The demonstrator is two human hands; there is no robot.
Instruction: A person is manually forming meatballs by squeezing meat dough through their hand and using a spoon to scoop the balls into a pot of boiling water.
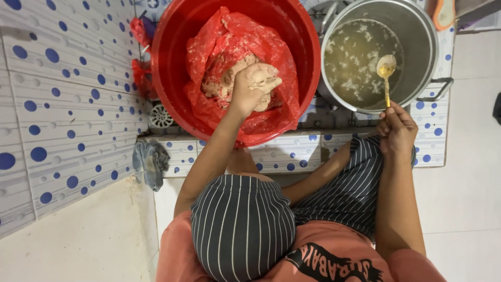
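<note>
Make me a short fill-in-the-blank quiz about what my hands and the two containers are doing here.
1. The left hand squeezes a lump of paste over the ____ basin.
2. The right hand holds a ____ by its handle.
3. Its bowl hangs over the metal ____ of cloudy liquid.

Missing words: red; spoon; pot

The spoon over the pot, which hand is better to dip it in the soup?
Probably the right hand: it holds the spoon above the pot. The left hand is full of dough over the red basin.
</note>
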